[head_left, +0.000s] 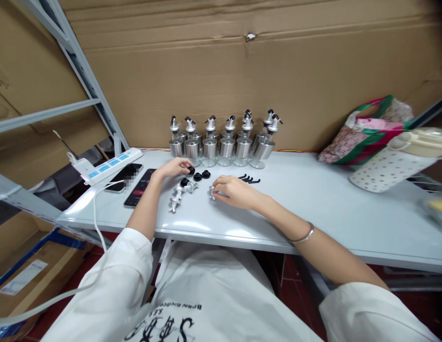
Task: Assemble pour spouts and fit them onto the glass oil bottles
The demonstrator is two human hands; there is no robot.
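Note:
My left hand reaches over the table with its fingertips closed on a round black rubber stopper. Two more black stoppers lie just to its right, and another is below. Several silver pourer spouts are clustered nearer the table's front edge. My right hand pinches a silver pourer spout, partly covered by its fingers. Beyond that hand lie several slim black levers. Behind both hands stand glass-and-steel oil bottles with pourers fitted on top.
At the left of the table are a white power strip and two phones, one beside my left forearm. A white cable hangs over the front edge. A patterned bag and a dotted jug stand right.

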